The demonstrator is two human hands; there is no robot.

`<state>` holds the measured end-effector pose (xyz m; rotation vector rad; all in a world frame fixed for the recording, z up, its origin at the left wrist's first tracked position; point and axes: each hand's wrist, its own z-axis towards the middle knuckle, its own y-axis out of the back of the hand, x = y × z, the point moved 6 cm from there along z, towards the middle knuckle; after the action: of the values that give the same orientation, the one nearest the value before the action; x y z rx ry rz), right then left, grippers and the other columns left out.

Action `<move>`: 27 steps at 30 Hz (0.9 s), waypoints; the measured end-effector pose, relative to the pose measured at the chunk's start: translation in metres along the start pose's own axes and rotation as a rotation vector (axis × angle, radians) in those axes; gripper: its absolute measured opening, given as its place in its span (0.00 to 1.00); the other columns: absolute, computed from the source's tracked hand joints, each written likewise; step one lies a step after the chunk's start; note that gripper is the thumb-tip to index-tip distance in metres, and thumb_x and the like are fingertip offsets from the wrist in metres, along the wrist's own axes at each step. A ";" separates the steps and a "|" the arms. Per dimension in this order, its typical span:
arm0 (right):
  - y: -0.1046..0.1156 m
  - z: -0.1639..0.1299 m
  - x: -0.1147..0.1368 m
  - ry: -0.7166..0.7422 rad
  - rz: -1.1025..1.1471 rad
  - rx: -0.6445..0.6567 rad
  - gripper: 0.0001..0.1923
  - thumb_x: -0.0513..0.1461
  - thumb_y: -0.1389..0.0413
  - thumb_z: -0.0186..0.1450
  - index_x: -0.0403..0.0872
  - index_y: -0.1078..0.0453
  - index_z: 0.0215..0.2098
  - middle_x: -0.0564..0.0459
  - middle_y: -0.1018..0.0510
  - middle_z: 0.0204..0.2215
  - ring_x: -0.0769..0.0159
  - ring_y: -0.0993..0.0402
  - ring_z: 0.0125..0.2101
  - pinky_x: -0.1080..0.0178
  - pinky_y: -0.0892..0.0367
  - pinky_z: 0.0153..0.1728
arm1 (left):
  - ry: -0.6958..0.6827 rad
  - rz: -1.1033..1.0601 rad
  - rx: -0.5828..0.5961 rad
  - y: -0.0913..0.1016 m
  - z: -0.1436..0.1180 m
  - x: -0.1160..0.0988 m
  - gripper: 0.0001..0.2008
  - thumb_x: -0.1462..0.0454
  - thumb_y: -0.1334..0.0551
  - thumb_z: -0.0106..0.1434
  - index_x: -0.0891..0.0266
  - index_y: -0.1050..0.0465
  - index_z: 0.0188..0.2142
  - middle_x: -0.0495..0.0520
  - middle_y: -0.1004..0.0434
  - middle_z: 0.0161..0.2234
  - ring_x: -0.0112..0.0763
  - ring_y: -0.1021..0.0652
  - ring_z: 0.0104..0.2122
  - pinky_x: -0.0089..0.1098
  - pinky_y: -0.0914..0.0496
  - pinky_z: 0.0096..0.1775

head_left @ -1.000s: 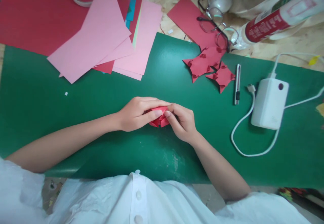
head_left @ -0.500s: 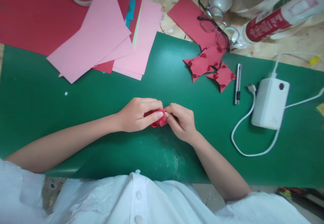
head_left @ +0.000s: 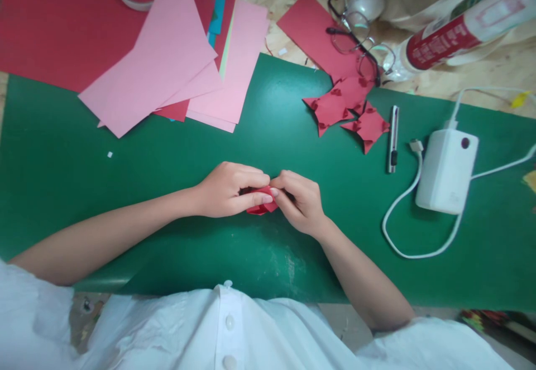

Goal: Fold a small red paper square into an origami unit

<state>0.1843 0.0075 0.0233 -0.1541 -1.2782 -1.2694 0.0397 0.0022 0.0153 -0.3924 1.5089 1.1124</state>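
Paper (head_left: pixel 260 210), folded and red, is lying between the two hands, to the right of the left hand (head_left: pixel 229 188) and to the left of the right hand (head_left: pixel 299 200). Its visible part is running crosswise from one hand toward the other; the fingers are hiding the rest, so its full long axis is not showing. The left hand is covering more of it, its thumb lying along the near face with fingers curling behind. The right thumb and forefinger are pinching its right end. Whether it is touching the bench (head_left: pixel 188 258), I cannot tell.
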 end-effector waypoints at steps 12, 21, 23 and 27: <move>0.004 -0.001 -0.001 -0.057 0.148 -0.054 0.05 0.35 0.42 0.74 0.48 0.31 0.39 0.58 0.24 0.29 0.77 0.31 0.26 0.71 0.35 0.29 | 0.029 -0.134 -0.015 0.003 0.001 0.000 0.21 0.60 0.41 0.75 0.62 0.34 0.24 0.45 0.32 0.24 0.21 0.32 0.25 0.24 0.39 0.31; 0.000 0.000 0.000 -0.040 0.065 0.013 0.07 0.34 0.42 0.75 0.47 0.31 0.37 0.58 0.24 0.28 0.76 0.33 0.26 0.70 0.37 0.29 | 0.010 -0.161 -0.047 0.003 0.000 0.000 0.21 0.62 0.41 0.75 0.62 0.36 0.23 0.45 0.33 0.23 0.20 0.32 0.25 0.23 0.38 0.31; 0.000 0.001 0.000 -0.036 0.068 0.015 0.09 0.33 0.42 0.74 0.47 0.31 0.35 0.58 0.25 0.27 0.76 0.34 0.26 0.69 0.38 0.29 | 0.003 -0.105 -0.064 0.003 0.000 -0.001 0.21 0.61 0.41 0.75 0.62 0.37 0.24 0.44 0.35 0.23 0.21 0.33 0.25 0.24 0.40 0.30; 0.000 0.002 0.000 -0.025 0.084 0.027 0.10 0.32 0.43 0.74 0.46 0.32 0.34 0.58 0.27 0.26 0.75 0.35 0.26 0.69 0.38 0.29 | 0.018 -0.025 -0.082 0.003 0.000 -0.001 0.20 0.59 0.43 0.75 0.61 0.38 0.26 0.44 0.35 0.23 0.21 0.35 0.24 0.25 0.41 0.30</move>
<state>0.1829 0.0090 0.0246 -0.2039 -1.2967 -1.1812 0.0381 0.0034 0.0173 -0.4777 1.4737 1.1557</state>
